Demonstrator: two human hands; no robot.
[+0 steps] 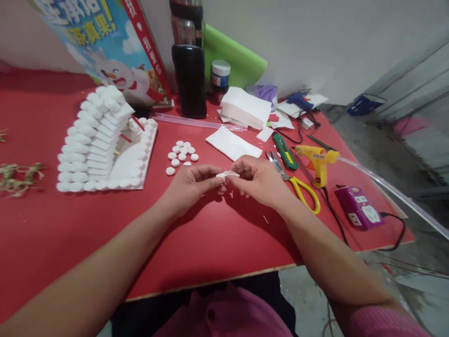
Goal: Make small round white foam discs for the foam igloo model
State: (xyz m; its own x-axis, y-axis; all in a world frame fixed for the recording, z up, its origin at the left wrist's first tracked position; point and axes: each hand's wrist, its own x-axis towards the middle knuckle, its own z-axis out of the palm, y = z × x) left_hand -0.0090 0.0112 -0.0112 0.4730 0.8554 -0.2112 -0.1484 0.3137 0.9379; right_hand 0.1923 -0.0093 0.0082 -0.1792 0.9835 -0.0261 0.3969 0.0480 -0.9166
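Observation:
Between the fingertips of both hands is a small piece of white tissue (228,174), held just above the red table. My left hand (195,183) pinches its left end, and my right hand (255,179) pinches the right end; some fingers are hidden behind it. Beyond them lies a folded white tissue (233,143). Several white round pads (183,150) sit in a loose group past my left hand. Farther left stands a white model staircase (105,145), edged with rows of similar white pads.
Yellow-handled scissors (304,192), a green utility knife (286,152), a yellow glue gun (317,161) and a purple power strip (359,208) lie on the right. At the back are a tissue stack (245,106), a black phone (190,82) and a colourful box (115,56). The red table (224,243) has a front edge near my body.

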